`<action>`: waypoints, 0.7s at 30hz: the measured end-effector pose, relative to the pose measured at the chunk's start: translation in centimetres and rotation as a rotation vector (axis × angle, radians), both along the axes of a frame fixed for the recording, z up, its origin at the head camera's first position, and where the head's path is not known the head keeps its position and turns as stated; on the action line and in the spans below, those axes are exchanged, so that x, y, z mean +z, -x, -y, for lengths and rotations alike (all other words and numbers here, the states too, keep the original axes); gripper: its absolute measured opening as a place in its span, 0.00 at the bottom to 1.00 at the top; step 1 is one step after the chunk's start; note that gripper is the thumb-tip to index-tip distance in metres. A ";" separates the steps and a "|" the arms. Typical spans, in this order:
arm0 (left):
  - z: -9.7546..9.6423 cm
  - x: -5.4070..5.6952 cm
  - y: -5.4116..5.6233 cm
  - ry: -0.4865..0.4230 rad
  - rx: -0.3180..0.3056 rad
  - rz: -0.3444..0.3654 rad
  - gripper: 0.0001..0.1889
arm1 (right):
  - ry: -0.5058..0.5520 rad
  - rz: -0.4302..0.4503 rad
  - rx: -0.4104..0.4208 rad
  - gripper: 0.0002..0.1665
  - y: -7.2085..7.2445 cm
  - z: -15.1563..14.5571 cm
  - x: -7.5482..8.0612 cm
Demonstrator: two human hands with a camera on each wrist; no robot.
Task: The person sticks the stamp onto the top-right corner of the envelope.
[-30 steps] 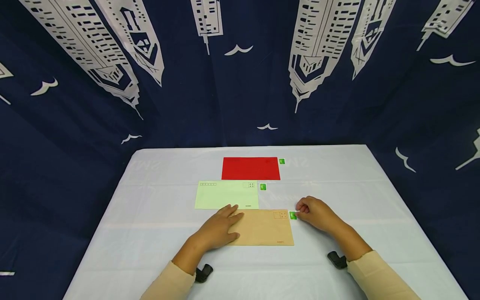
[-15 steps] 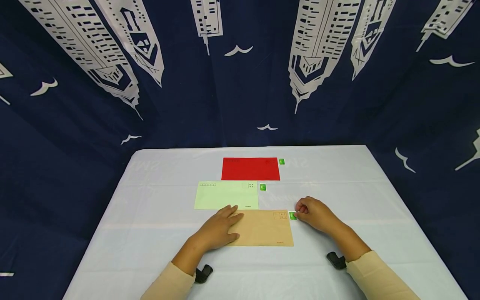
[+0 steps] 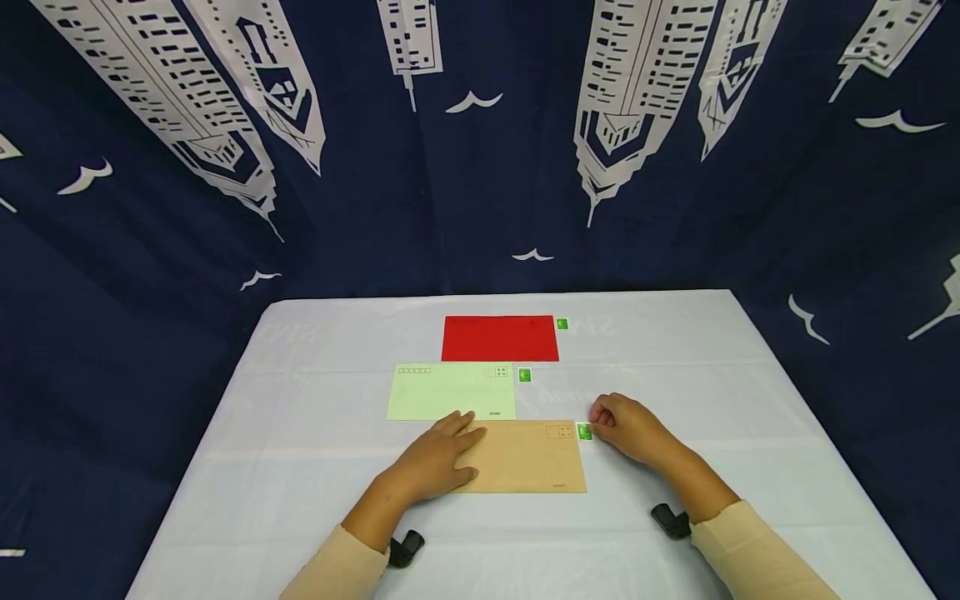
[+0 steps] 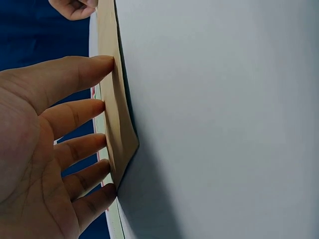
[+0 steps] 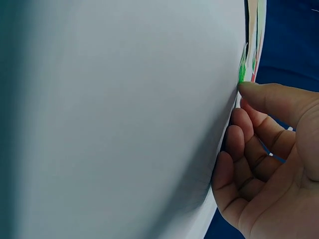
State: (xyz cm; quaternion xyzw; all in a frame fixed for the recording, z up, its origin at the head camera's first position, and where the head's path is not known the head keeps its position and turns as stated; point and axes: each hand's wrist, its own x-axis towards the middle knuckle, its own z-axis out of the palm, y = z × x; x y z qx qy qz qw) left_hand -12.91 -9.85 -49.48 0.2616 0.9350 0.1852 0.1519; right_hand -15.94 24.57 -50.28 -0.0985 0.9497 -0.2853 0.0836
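Observation:
In the head view, a tan envelope [image 3: 528, 457] lies flat on the white table. My left hand [image 3: 435, 458] rests on its left end with the fingers spread. The left wrist view shows those fingertips and the thumb [image 4: 94, 69] touching the paper. A small green stamp [image 3: 584, 431] sits just off the envelope's upper right corner. At the stamp's right edge, my right hand [image 3: 633, 427] pinches it between thumb and index finger, the other fingers curled in. From the right wrist, the stamp [image 5: 242, 72] appears tilted up at the thumb tip.
Beyond the tan envelope lie a pale green envelope [image 3: 450, 392] and a red envelope [image 3: 500, 338]. Each has a green stamp beside its right edge, a nearer stamp [image 3: 525, 375] and a farther stamp [image 3: 562, 323]. A dark blue printed curtain [image 3: 480, 183] hangs behind the table [image 3: 300, 400].

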 end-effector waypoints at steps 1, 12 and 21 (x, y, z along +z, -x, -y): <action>0.0 0.1 0.0 -0.001 0.001 0.003 0.32 | -0.002 -0.002 0.001 0.06 0.0 0.0 0.0; 0.0 0.1 -0.1 -0.004 0.002 0.006 0.33 | 0.001 -0.001 0.008 0.05 -0.1 -0.1 0.2; 0.0 0.2 -0.1 0.003 -0.002 0.001 0.32 | 0.052 0.036 0.037 0.04 -0.1 -0.3 1.0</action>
